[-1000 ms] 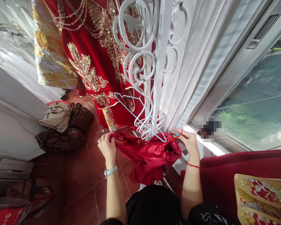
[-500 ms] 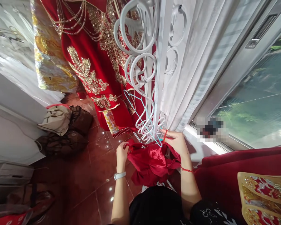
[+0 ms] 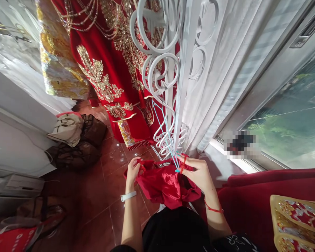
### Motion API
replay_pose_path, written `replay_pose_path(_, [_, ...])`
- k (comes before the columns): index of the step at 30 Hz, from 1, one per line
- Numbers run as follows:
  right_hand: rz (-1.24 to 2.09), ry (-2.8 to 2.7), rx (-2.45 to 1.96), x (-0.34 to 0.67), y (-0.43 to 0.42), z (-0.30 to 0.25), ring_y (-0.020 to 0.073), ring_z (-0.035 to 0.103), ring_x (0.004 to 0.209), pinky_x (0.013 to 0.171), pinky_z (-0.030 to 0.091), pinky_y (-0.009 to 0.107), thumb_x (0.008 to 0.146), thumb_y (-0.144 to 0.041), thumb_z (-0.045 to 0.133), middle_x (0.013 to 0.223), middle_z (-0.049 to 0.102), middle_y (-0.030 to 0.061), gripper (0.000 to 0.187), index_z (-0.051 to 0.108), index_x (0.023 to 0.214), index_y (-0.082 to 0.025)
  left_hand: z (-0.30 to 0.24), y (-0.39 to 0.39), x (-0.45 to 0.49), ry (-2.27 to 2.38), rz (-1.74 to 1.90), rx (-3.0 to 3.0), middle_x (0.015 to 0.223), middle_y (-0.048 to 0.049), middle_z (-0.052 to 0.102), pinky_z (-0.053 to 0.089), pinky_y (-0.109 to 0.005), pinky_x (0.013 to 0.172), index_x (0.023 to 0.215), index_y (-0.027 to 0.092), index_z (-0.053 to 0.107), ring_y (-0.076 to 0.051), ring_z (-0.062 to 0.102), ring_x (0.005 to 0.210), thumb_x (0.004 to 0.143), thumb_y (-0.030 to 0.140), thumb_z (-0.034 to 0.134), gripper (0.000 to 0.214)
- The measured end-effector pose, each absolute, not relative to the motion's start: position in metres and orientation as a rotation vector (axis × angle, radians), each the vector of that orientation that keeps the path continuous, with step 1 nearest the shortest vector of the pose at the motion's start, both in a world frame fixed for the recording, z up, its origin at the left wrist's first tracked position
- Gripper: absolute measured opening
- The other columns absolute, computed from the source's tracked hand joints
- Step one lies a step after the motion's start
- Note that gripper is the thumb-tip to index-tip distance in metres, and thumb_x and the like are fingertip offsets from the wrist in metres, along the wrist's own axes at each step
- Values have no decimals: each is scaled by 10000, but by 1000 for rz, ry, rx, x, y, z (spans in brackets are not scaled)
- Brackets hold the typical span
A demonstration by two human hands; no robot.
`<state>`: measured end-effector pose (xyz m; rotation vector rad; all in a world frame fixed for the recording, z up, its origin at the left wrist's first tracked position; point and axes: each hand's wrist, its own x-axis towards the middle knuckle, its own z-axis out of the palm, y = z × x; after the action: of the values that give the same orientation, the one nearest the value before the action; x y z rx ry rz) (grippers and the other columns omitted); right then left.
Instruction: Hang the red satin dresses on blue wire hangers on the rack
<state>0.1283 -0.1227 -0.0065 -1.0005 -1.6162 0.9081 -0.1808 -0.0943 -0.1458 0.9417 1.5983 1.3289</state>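
Note:
A red satin garment [image 3: 165,185] hangs between my hands in front of my body. My left hand [image 3: 133,168] pinches its left edge. With closed fingers my right hand [image 3: 195,169] grips a red strap of the garment, and a corner of the light blue wire hanger [image 3: 166,134] sits at those fingertips. From there the hanger slants up beside the white scrollwork rack [image 3: 162,77], its hook end near the lower scrolls. Whether the strap lies over the hanger's corner I cannot tell.
Red gowns with gold beading [image 3: 99,80] hang at the upper left. Brown bags [image 3: 91,133] stand on the tiled floor [image 3: 99,206]. At right are a window [image 3: 291,119] and red cloth [image 3: 246,196] with embroidered pieces [image 3: 301,217].
My left hand has moved left, stretching the garment's edge. The hanger now stands steeper and narrower, its lower corner at my right fingers, which have closed more tightly.

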Motion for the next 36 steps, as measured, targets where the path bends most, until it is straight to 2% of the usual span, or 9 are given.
replay_pose_path(3, [784,-1615,-1020,123,-122,-6,301,765,1101,1017,619,413,804,-206,762,1177,782,32,370,803,1166,-269,-151,-97,-184,1564,1353,918,1041,-109,766,581,-289,699,1033,166,630,-194,732,828,599,296,674,455])
replay_pose_path(7, [618,-1642,-1032,119,-114,-6,282,778,1066,992,631,389,818,-155,718,1184,781,43,368,809,1160,-257,-159,-99,-182,1416,1404,846,1056,-112,778,603,-302,704,1068,166,655,-194,739,798,567,243,765,519])
replay_pose_path(12, [534,-1693,-1001,114,-116,-13,262,780,1060,999,630,364,830,-132,691,1186,786,33,397,797,1190,-258,-171,-102,-175,1235,1602,664,1230,-136,746,615,-296,730,1119,191,656,-196,750,862,504,268,922,674])
replay_pose_path(17, [443,-1705,-992,115,-122,-21,248,785,1034,983,639,367,837,-105,636,1157,797,37,414,793,1194,-244,-179,-101,-171,1235,1755,562,1081,-79,768,591,-243,722,1069,201,666,-171,730,889,441,310,974,708])
replay_pose_path(20, [354,-1676,-1021,117,-118,-23,243,782,1041,968,643,359,832,-86,600,1124,806,41,425,797,1176,-239,-178,-100,-169,1283,1801,565,940,-32,758,556,-211,652,1067,201,657,-125,699,749,449,372,969,713])
replay_pose_path(23, [296,-1617,-1043,116,-110,-24,251,784,1025,964,645,371,829,-100,616,1126,806,57,388,808,1140,-229,-172,-102,-172,1403,1734,632,774,24,706,513,-207,569,1104,195,642,-84,610,561,506,454,931,712])
replay_pose_path(28, [335,-1610,-1030,108,-107,-26,266,787,1023,974,645,387,820,-127,681,1134,804,68,367,808,1147,-231,-158,-112,-186,1716,1386,1033,721,-8,705,550,-282,638,1089,176,674,-182,695,672,679,494,803,535])
replay_pose_path(32, [407,-1696,-963,104,-113,-27,273,770,1091,1004,633,388,815,-110,719,1231,770,76,439,776,1231,-238,-148,-124,-193,2106,1032,1171,822,-48,755,512,-288,682,1102,215,700,-228,733,803,843,337,672,288])
replay_pose_path(36, [457,-1748,-898,99,-118,-26,290,757,1125,1003,636,396,812,-112,758,1279,744,85,516,733,1310,-245,-139,-133,-190,2400,847,1192,1069,-124,758,509,-330,785,1218,219,690,-272,715,1005,937,274,562,313])
